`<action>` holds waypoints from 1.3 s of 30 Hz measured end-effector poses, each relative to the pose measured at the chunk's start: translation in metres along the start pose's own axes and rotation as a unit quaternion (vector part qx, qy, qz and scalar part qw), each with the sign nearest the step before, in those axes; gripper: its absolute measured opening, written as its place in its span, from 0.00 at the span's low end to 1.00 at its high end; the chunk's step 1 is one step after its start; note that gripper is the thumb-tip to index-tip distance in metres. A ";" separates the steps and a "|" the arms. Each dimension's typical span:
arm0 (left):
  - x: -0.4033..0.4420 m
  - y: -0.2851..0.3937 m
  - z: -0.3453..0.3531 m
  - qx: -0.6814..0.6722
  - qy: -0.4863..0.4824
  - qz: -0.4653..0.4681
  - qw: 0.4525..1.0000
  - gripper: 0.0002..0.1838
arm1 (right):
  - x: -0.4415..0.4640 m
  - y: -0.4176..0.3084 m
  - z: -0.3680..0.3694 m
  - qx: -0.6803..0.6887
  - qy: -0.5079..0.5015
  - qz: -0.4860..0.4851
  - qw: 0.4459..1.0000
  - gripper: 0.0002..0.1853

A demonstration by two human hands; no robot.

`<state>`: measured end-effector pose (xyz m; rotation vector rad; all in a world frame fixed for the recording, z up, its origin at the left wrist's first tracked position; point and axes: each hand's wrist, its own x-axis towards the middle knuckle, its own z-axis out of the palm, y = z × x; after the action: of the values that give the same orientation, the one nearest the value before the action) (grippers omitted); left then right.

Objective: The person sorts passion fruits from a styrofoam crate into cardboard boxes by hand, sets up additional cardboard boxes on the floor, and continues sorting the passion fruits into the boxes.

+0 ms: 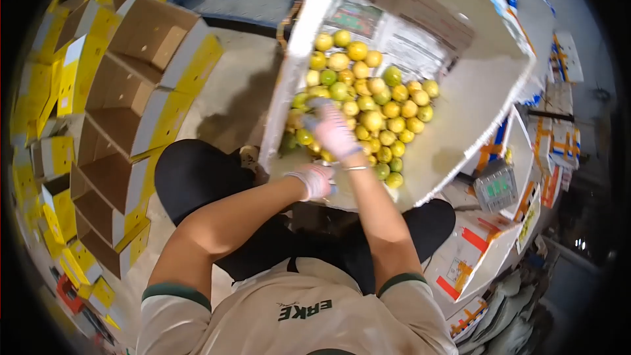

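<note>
A white foam box [490,102] leans before me with many round yellow and green fruits [371,120], which look like passion fruit, piled at its left and near side. My right hand [334,130], in a pale pink glove with grey fingertips, reaches over the fruits at the left. Its fingers look stretched out and apart, though motion blurs them, and I make out no fruit in its grip. My left hand [314,181], gloved alike, is at the near rim of the box with its fingers curled. What lies inside those fingers is hidden.
Printed paper [411,46] lines the far part of the foam box. Yellow and white cardboard cartons [141,102] stand in rows at the left. A scale display [496,186] and a taped foam box [473,250] are at the right. Legs flank the near side.
</note>
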<state>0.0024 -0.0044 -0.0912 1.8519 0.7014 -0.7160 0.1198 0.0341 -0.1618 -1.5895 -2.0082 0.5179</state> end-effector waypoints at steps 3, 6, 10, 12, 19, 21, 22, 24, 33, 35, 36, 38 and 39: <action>0.041 -0.043 0.050 -0.067 0.162 0.169 0.970 0.30 | 0.016 -0.053 0.010 -0.078 -0.206 0.170 0.960 0.17; 0.037 -0.042 0.035 -0.059 0.128 0.131 0.981 0.29 | 0.030 -0.065 -0.025 -0.017 -0.174 0.202 0.964 0.18; 0.023 -0.037 -0.005 -0.150 0.163 0.037 0.974 0.23 | -0.020 -0.051 -0.080 0.427 0.045 0.268 0.862 0.27; 0.015 -0.032 -0.012 -0.240 0.264 0.048 0.933 0.18 | -0.058 -0.059 -0.107 0.714 0.128 0.301 0.619 0.25; 0.004 0.016 0.015 -0.236 0.345 0.316 0.852 0.18 | -0.160 -0.098 -0.093 0.896 0.182 0.261 0.311 0.30; -0.012 0.033 0.033 -0.096 0.340 0.304 0.885 0.23 | -0.173 -0.116 -0.104 0.862 0.260 0.316 0.298 0.28; -0.033 0.055 0.023 -0.127 0.235 0.279 0.922 0.30 | -0.185 -0.119 -0.114 0.864 0.273 0.310 0.288 0.28; -0.036 0.069 0.031 -0.145 0.210 0.308 0.917 0.32 | -0.219 -0.112 -0.133 0.895 0.288 0.236 0.244 0.29; 0.024 0.054 0.052 -0.168 0.173 0.199 0.950 0.14 | -0.479 -0.004 -0.439 0.521 0.691 0.079 0.494 0.37; 0.046 0.049 0.052 -0.125 0.197 0.166 0.958 0.16 | -0.507 0.002 -0.484 0.459 0.810 0.127 0.343 0.37; 0.058 0.047 0.051 -0.087 0.215 0.156 0.960 0.16 | -0.523 0.009 -0.482 0.435 0.812 0.162 0.353 0.34; 0.080 0.048 0.049 -0.045 0.240 0.138 0.960 0.19 | -0.590 0.055 -0.442 0.360 0.750 0.227 0.506 0.28; 0.083 0.053 0.047 -0.013 0.268 0.120 0.956 0.20 | -0.630 0.082 -0.410 0.383 0.697 0.284 0.535 0.26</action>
<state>0.0884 -0.0540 -0.1375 2.0810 0.7992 -0.0357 0.5437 -0.5675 0.0107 -1.1853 0.0524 0.1082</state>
